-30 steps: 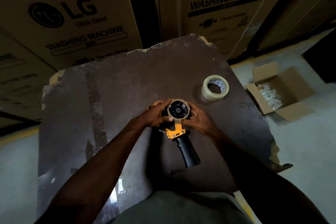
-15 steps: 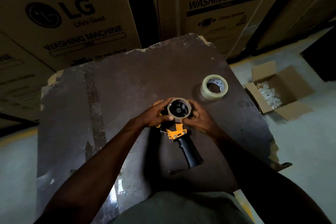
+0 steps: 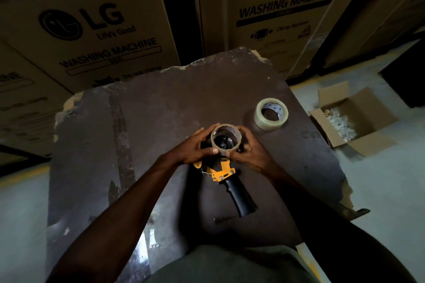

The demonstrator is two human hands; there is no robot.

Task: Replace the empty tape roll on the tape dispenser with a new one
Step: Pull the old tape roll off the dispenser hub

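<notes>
Gripping the empty tape roll (image 3: 226, 137) between both hands above the tape dispenser (image 3: 226, 173).

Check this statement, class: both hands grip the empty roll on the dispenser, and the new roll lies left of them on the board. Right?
Wrong side. The head view shows the new roll lying right of the hands, on the board. Both hands, left and right, do grip the empty roll on the dispenser.

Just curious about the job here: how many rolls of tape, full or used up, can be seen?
2. The empty brown core sits on the yellow dispenser, gripped by the left hand and right hand. The full clear roll lies on the table, to the right.
</notes>
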